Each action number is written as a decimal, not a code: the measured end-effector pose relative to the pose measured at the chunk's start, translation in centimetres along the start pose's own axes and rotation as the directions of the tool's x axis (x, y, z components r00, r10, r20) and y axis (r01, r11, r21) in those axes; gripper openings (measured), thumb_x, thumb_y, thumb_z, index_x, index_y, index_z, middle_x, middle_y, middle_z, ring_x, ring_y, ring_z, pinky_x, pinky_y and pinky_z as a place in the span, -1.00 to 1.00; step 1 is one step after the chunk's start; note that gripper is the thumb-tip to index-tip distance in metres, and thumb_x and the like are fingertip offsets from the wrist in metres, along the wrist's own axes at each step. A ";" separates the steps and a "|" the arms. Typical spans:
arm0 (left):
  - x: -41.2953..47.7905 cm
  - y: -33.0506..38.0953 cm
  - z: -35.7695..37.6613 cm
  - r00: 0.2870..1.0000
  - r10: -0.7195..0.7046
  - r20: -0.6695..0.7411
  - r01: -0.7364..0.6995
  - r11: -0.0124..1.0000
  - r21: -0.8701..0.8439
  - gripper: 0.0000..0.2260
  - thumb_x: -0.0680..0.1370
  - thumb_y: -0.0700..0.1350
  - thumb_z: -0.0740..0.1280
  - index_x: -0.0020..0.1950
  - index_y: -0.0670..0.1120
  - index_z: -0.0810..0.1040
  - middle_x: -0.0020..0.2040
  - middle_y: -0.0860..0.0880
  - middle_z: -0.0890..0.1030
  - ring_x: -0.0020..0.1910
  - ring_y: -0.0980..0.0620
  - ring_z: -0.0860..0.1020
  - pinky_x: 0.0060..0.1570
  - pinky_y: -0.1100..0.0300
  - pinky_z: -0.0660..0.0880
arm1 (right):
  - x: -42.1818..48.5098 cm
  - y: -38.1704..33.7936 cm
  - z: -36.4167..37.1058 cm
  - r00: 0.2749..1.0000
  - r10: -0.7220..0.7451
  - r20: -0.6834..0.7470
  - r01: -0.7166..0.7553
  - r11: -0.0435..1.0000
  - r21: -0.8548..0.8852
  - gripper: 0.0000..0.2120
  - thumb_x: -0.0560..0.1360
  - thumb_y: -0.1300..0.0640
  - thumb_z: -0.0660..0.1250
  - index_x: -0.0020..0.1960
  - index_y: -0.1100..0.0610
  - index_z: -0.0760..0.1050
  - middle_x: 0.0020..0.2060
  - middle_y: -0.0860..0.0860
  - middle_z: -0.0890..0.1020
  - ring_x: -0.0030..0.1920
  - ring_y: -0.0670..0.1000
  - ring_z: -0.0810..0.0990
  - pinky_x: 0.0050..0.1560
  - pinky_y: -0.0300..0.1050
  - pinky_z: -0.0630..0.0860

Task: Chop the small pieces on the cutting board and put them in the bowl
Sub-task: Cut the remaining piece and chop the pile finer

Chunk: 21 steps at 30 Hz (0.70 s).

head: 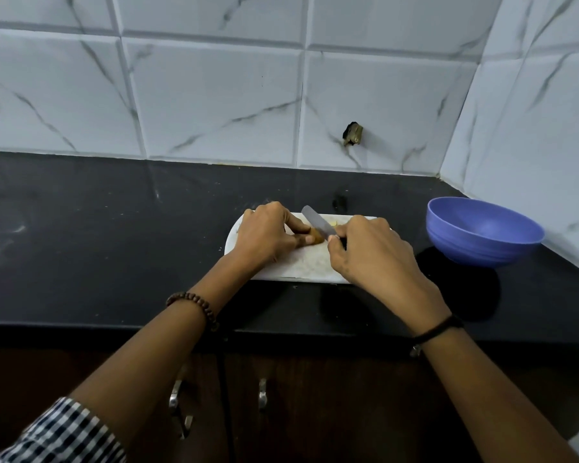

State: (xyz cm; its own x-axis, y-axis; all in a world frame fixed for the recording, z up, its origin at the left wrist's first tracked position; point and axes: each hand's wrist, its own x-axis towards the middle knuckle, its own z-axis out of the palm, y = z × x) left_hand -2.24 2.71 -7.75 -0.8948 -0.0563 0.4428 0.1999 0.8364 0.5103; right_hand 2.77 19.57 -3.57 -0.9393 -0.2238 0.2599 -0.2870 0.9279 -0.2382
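A white cutting board lies on the black counter. My left hand pinches a small brownish piece against the board. A knife is gripped in my right hand; its grey blade points up and left, and its edge rests beside the piece. A few pale cut bits lie just beyond the blade. The blue bowl stands to the right of the board, and no contents are visible in it.
The black counter stretches left of the board. Marble-look tiled walls meet in the corner behind the bowl. A dark fixture sticks out of the back wall. Cabinet handles sit below the counter's front edge.
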 end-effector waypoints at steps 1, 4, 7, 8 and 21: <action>0.0 0.0 0.1 1.000 0.002 -0.007 -0.002 1.000 -0.001 -0.89 0.44 0.13 0.49 -0.05 0.21 0.72 -0.27 0.15 0.67 -0.34 0.19 0.43 0.15 0.00 0.45 | 0.1 -0.2 0.0 1.000 -0.002 0.004 0.002 1.000 -0.007 -0.77 0.61 0.03 0.18 0.08 0.10 0.55 -0.22 0.00 0.44 -0.19 0.10 0.46 -0.24 -0.08 0.33; -0.1 0.2 0.1 1.000 -0.007 -0.015 0.007 1.000 0.016 -0.88 0.44 0.12 0.48 -0.05 0.18 0.73 -0.35 0.20 0.61 -0.32 0.16 0.44 0.12 0.03 0.43 | -0.4 -0.6 -0.2 1.000 -0.027 0.015 0.028 0.998 -0.062 -0.87 0.61 0.10 0.17 0.00 0.12 0.46 -0.17 0.03 0.43 -0.10 0.13 0.48 -0.21 -0.07 0.30; 0.0 0.1 0.1 1.000 -0.012 -0.021 0.013 1.000 0.023 -0.87 0.44 0.11 0.48 -0.04 0.16 0.73 -0.11 0.13 0.71 -0.17 0.09 0.54 0.15 0.01 0.46 | -1.7 -0.6 -0.5 0.997 -0.036 0.075 0.044 0.993 -0.106 -0.87 0.62 0.09 0.18 0.09 0.08 0.46 -0.18 -0.01 0.34 -0.16 0.07 0.40 -0.18 -0.07 0.31; 0.0 0.1 0.0 1.000 -0.018 -0.020 0.019 1.000 0.016 -0.88 0.44 0.10 0.47 -0.05 0.17 0.73 -0.07 0.14 0.71 -0.16 0.10 0.54 0.17 -0.01 0.46 | -2.3 -0.6 -0.6 0.995 -0.036 0.096 0.047 0.992 -0.117 -0.84 0.63 0.08 0.18 0.15 0.08 0.47 -0.18 -0.02 0.34 -0.17 0.05 0.40 -0.18 -0.06 0.33; -0.3 0.1 0.8 0.997 0.069 -0.017 -0.059 0.932 0.357 -0.73 0.57 0.17 0.26 0.06 0.02 0.60 0.06 0.09 0.61 0.16 0.03 0.44 0.11 0.05 0.22 | -5.2 0.4 -4.7 0.963 -0.034 0.269 0.090 0.975 -0.201 -0.74 0.64 -0.02 0.20 0.27 0.03 0.48 -0.19 -0.02 0.43 -0.14 0.00 0.51 -0.16 -0.05 0.40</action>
State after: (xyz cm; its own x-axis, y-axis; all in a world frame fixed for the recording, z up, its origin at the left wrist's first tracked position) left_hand -2.27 3.27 -8.42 -0.8718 -0.0076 0.4897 0.0965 0.9776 0.1869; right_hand 8.46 22.50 -0.65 -0.9450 -0.3269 0.0063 -0.3270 0.9448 -0.0208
